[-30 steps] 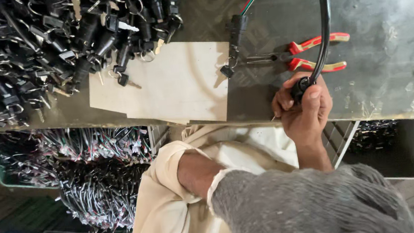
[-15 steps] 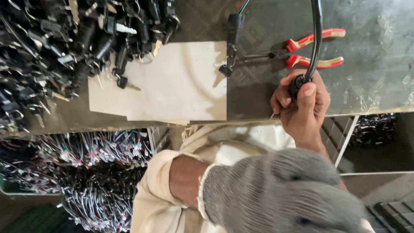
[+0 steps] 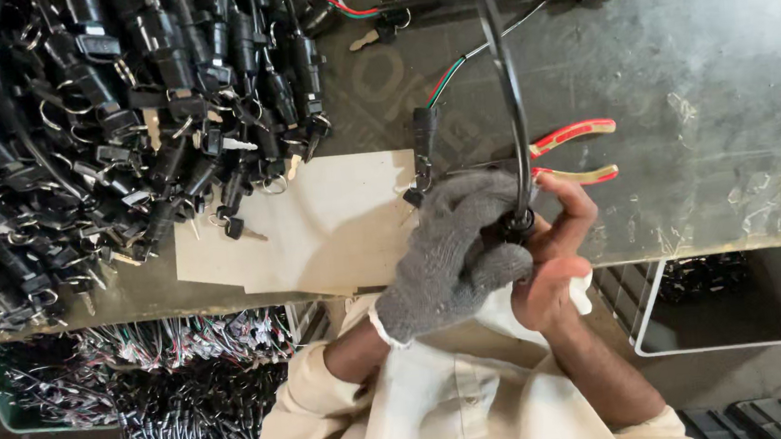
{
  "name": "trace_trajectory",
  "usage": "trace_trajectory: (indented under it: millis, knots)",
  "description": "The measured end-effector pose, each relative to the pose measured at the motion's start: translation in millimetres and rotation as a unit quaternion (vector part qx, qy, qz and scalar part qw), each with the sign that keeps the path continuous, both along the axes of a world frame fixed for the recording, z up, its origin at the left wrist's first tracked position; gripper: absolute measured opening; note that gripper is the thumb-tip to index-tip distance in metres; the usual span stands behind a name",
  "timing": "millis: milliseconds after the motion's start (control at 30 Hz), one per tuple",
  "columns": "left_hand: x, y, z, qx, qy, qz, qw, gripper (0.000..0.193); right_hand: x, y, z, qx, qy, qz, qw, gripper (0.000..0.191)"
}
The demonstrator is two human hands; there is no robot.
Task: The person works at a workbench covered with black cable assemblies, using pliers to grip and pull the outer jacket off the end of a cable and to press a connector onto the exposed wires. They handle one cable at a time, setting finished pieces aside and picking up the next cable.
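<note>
My left hand (image 3: 455,256), in a grey knit glove, and my bare right hand (image 3: 553,252) meet at the table's near edge. Both close around the lower end of a thick black cable (image 3: 510,96), where a small black fitting (image 3: 515,225) sits between the fingers. The cable runs away from me across the grey table top (image 3: 726,77). Red-handled pliers (image 3: 577,148) lie just beyond my right fingers. A second wire harness with a black plug (image 3: 424,136) and red and green leads lies beside the cable.
A big heap of black key switches with keys and wires (image 3: 100,132) fills the table's left. A pale cardboard sheet (image 3: 316,231) lies by my left hand. Below the table stand a green crate of wire harnesses (image 3: 94,387) and a white-rimmed bin (image 3: 746,301).
My gloved left hand has come up from my lap and joined the right hand on the cable end. The right hand has stayed near the pliers.
</note>
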State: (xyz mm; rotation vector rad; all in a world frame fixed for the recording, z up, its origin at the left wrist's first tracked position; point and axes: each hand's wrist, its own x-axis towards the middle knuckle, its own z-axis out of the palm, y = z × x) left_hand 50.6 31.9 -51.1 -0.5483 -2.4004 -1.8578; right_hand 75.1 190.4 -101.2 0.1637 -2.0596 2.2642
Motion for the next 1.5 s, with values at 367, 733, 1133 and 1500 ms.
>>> trace_trajectory:
  millis: [367,733,1133,1500]
  knots:
    - [-4.4,-25.4,-7.3,0.213,-0.21,0.028,0.954,0.04,-78.2,26.2,62.4,0.372,0.075,0.058,0.923,0.098]
    - [-13.3,-27.6,6.6,0.235,-0.152,-0.043,0.959,0.024,-66.9,74.9,14.4,0.324,0.019,0.023,0.945,0.05]
    - [13.1,-8.6,28.2,0.343,-0.278,0.012,0.897,0.065,-84.3,16.9,69.5,0.414,0.213,0.126,0.876,0.03]
    - [-5.7,-46.0,48.3,0.09,-0.143,-0.078,0.983,0.064,-94.9,25.7,55.6,0.496,0.2,0.146,0.832,0.039]
